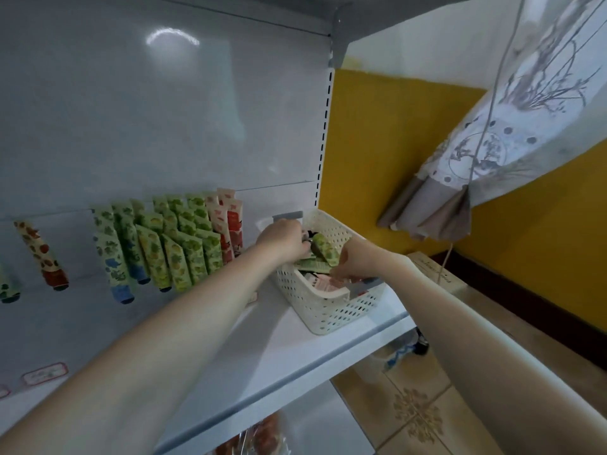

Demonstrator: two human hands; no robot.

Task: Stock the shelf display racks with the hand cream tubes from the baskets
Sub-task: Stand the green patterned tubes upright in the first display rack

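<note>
Left hand and right hand are digging in the basket at three o'clock of the racked tubes, grips unclear, so I am aiming for one green tube.

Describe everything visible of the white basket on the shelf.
The white basket looks like plastic, rectangular, its walls pierced with small holes. It stands upright at the right end of the white shelf. Green and pink hand cream tubes lie jumbled inside. The left hand and right hand reach into it.
</note>
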